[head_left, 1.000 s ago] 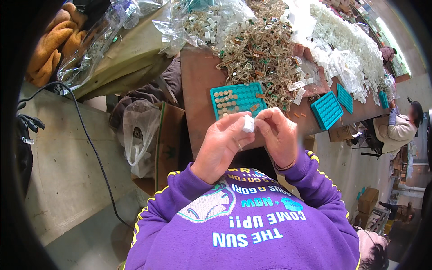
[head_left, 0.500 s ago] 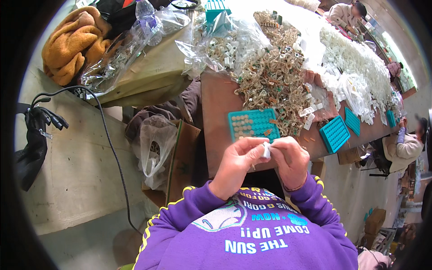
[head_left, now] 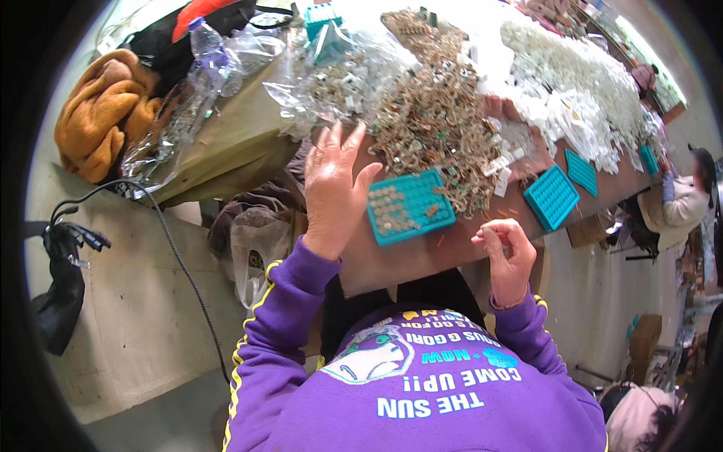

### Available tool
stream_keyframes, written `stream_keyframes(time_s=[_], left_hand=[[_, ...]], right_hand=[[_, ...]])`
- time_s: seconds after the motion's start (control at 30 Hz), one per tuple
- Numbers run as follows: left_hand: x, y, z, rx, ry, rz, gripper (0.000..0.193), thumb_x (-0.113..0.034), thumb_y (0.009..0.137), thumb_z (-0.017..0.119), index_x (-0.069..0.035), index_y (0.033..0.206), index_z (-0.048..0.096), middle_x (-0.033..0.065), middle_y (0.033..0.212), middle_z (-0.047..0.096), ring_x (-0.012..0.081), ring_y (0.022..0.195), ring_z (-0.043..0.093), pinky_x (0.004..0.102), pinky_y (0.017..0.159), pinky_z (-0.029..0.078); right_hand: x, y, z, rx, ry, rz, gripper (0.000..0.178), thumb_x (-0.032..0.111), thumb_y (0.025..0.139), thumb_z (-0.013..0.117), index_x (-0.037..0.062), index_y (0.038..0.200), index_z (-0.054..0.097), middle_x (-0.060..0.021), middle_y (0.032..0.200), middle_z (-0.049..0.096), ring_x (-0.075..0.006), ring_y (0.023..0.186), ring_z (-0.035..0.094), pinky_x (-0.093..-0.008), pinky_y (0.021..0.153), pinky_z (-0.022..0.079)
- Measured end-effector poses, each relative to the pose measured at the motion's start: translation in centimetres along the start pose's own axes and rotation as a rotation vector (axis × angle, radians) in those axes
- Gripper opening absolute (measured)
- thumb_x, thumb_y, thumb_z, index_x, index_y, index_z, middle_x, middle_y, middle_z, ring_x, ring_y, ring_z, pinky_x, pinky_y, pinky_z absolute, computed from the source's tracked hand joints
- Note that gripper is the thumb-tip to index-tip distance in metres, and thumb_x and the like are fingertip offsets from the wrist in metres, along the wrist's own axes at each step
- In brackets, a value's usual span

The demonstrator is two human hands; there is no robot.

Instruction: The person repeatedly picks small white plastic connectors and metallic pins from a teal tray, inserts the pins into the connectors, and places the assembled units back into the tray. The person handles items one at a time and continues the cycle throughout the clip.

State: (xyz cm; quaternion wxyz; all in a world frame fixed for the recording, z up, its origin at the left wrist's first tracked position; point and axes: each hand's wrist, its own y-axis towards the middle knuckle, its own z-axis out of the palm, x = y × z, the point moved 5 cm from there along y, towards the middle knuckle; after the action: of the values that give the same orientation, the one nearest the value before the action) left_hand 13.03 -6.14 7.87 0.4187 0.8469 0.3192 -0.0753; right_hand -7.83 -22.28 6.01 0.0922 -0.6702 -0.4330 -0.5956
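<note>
While left hand point(head_left: 331, 192) is spread, released, over left edge of brown bench point(head_left: 360, 267) and right hand point(head_left: 514, 260) curls, contents unclear, best avoid bumping teal rectangular plastic tray point(head_left: 420, 190), near front edge.

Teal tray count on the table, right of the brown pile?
3: first tray beyond the right hand, second tray behind it, third tray by a worker. Some may be hidden.

Left hand point(head_left: 332, 184) widely outspread, right hand point(head_left: 513, 255) loosely curled, hands apart.
</note>
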Motion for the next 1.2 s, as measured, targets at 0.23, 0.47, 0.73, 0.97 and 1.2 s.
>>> stream_keyframes(time_s=[0.23, 0.47, 0.73, 0.97, 1.2], left_hand=[[-1.1, -1.0, 3.5, 0.342, -0.17, 0.112, 0.019, -0.017, 0.081, 0.067, -0.008, 0.099, 0.068, 0.0091, 0.093, 0.066, 0.0288, 0.093, 0.061, 0.04, 0.083, 0.047], [-2.5, -1.5, 4.7, 0.389, -0.146, 0.163, 0.018, -0.014, 0.081, 0.068, -0.007, 0.097, 0.068, 0.0104, 0.088, 0.064, 0.0306, 0.089, 0.061, 0.0407, 0.081, 0.047], [-2.8, -3.2, 3.0, 0.378, -0.322, 0.016, 0.026, -0.009, 0.079, 0.07, -0.006, 0.105, 0.068, 0.0111, 0.097, 0.066, 0.0258, 0.092, 0.063, 0.0357, 0.081, 0.05], [-3.1, -2.3, 4.2, 0.346, -0.861, -0.369, 0.035, -0.011, 0.087, 0.069, -0.004, 0.121, 0.062, 0.0066, 0.107, 0.065, 0.0119, 0.094, 0.061, 0.0256, 0.078, 0.051], [-2.7, -1.4, 4.6, 0.305, -0.997, -0.442, 0.038, -0.015, 0.089, 0.069, -0.002, 0.124, 0.059, 0.0076, 0.107, 0.065, 0.0106, 0.093, 0.061, 0.0239, 0.079, 0.05]], right_hand=[[-1.5, 0.1, -0.5, -0.018, -0.075, 0.02, 0.005, -0.001, 0.087, 0.065, -0.0023, 0.091, 0.063, -0.0091, 0.082, 0.063, -0.0154, 0.074, 0.066, -0.0266, 0.066, 0.051], [-1.7, 5.2, 3.2, 0.119, -0.575, -0.425, 0.012, 0.008, 0.079, 0.067, 0.0084, 0.09, 0.068, -0.0072, 0.084, 0.064, -0.0267, 0.085, 0.062, -0.0357, 0.075, 0.05], [-3.1, 8.4, 5.2, 0.19, -0.556, -0.484, 0.01, 0.011, 0.076, 0.071, 0.0107, 0.086, 0.07, -0.0047, 0.084, 0.067, -0.0226, 0.082, 0.063, -0.0342, 0.075, 0.049], [-5.1, 9.5, 4.5, 0.103, 0.554, 0.205, 0.016, 0.004, 0.085, 0.07, 0.0005, 0.1, 0.068, -0.0048, 0.095, 0.07, -0.0097, 0.083, 0.065, -0.0227, 0.076, 0.051], [-3.9, 9.6, 5.7, 0.189, 0.805, 0.265, 0.018, 0.004, 0.088, 0.067, -0.0008, 0.105, 0.064, -0.0076, 0.095, 0.07, -0.0143, 0.086, 0.067, -0.0249, 0.078, 0.053]])
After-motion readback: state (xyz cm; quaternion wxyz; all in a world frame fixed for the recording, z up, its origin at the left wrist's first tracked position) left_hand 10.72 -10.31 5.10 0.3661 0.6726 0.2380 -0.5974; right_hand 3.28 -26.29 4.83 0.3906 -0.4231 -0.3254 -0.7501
